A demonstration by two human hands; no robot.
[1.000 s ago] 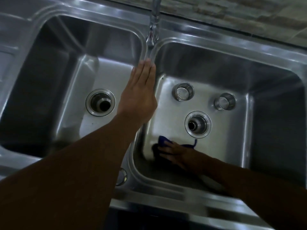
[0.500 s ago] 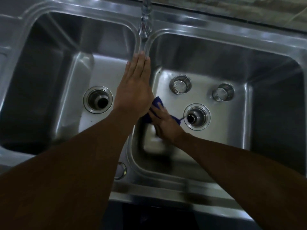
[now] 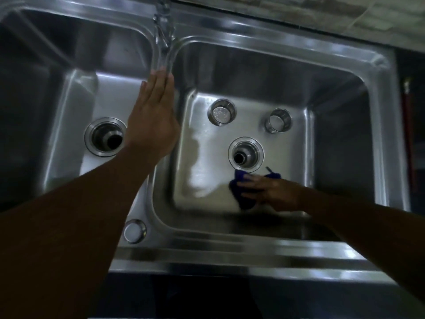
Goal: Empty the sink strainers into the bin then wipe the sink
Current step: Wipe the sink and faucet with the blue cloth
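- The steel double sink (image 3: 253, 249) fills nearly all of my view. It has a left basin (image 3: 76, 93) and a right basin (image 3: 207, 162), with a narrow divider (image 3: 143, 194) between them.
- I have the left forearm reaching across the front rim. The left hand (image 3: 153, 120) lies flat on the divider, released, with its fingers straight and together pointing at the back rim. It grasps nothing.
- The right hand (image 3: 273, 192) is down on the floor of the right basin, near its front wall. It is blurred on my feed, but the fingers look stretched out over the cloth, pressing it flat and not clenched round it.
- The blue cloth (image 3: 241, 199) sits bunched under those fingers, touching the basin floor just in front of the right drain. A corner of it sticks out behind the hand.
- The faucet (image 3: 163, 26) stands at the back rim above the divider, its spout ending just beyond the left fingertips.
- The left drain (image 3: 104, 137) and the right drain (image 3: 246, 153) both show as open dark holes.
- Two strainers stand upright on the right basin floor behind the drain and apart from each other: the near-left strainer (image 3: 222, 111) with its perforated bottom showing, and the far-right strainer (image 3: 278, 120) close to the right wall.
- A small round cap (image 3: 134, 231) sits on the front rim, beside the left forearm.
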